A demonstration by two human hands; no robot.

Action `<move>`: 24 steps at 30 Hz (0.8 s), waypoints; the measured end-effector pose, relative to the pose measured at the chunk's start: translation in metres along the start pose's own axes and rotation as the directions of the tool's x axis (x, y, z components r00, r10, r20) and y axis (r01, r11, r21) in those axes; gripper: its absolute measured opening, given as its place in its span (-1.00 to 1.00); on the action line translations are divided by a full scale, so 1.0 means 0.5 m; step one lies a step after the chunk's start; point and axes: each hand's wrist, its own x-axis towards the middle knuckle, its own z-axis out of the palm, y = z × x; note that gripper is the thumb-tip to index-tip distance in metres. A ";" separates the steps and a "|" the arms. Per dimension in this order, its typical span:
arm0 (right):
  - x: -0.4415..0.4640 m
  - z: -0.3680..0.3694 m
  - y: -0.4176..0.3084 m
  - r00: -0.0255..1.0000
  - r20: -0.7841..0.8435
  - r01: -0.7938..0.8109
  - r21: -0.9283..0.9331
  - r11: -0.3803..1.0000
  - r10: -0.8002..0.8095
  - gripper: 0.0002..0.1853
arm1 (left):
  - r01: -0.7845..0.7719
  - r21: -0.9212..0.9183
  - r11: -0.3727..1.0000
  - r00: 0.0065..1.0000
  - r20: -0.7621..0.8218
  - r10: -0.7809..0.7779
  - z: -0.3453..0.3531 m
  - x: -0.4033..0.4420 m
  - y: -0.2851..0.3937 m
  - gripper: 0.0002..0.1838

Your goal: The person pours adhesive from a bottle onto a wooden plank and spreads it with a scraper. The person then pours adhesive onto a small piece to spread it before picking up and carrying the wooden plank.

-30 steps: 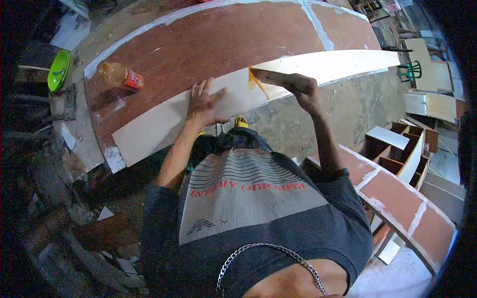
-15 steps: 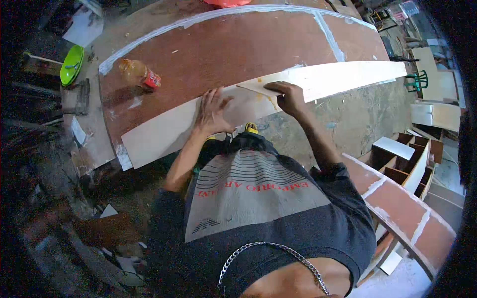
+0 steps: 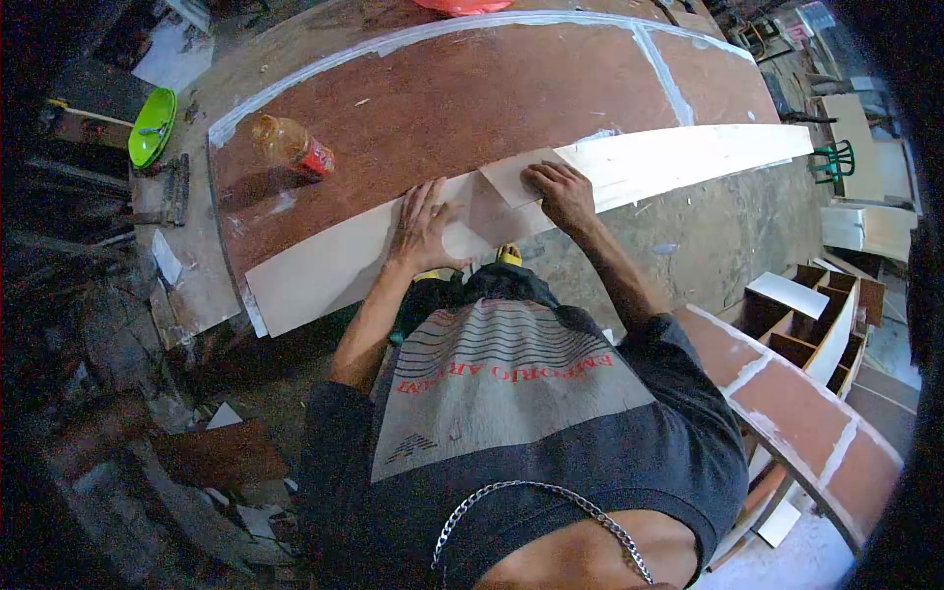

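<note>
**Thin flat piece laid low on the pale strip, my right fingers curled upon it**

My right hand [image 3: 566, 192] grasps the thin flat piece [image 3: 508, 178], its fingers bent over the right-hand portion; the thumb is hidden. My left hand [image 3: 423, 234] is unclenched, palm down and fingers spread on the pale strip [image 3: 324, 267], holding nothing.

Compared with one second earlier, the piece has gone from a steep tilt to nearly flat. The orange-yellow streak then visible on the strip, reduced to spots half a second ago, can no longer be seen. My left hand keeps its place on the strip.

The piece lies on the strip's middle stretch, just right of my left hand. Its free edge points left and slants across the strip; its long axis appears to follow the strip's length, though my fingers cover one end. The strip's own long axis runs from lower left to upper right, along the near edge of the brown panel [image 3: 423, 98].

Farther out, a bottle with a red label [image 3: 285, 145] is on the panel, left of my hands. A green dish [image 3: 150, 126] lies beyond the panel's left end.
</note>
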 end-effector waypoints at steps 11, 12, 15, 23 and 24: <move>-0.099 -0.073 -0.105 0.971 0.220 0.088 0.033 0.996 -0.093 -0.52 | 0.019 0.068 0.998 1.000 -0.016 -0.018 -0.049 -0.046 -0.022 0.52; -0.094 -0.072 -0.104 0.992 0.121 0.025 0.053 0.998 -0.032 -0.54 | 0.034 0.091 0.995 0.999 -0.008 -0.034 -0.057 -0.067 -0.040 0.51; -0.048 -0.106 -0.092 0.967 0.058 -0.251 0.064 0.966 0.248 -0.61 | 0.036 0.148 0.988 0.998 -0.051 -0.029 -0.081 -0.122 -0.071 0.50; 0.028 -0.067 -0.021 0.865 0.106 -0.473 -0.150 0.868 0.490 -0.66 | 0.067 0.093 0.993 0.998 -0.019 -0.066 -0.115 -0.155 -0.101 0.45; 0.031 -0.055 -0.021 0.891 0.099 -0.429 -0.134 0.893 0.443 -0.65 | 0.066 0.087 0.994 0.998 -0.030 -0.063 -0.116 -0.155 -0.103 0.41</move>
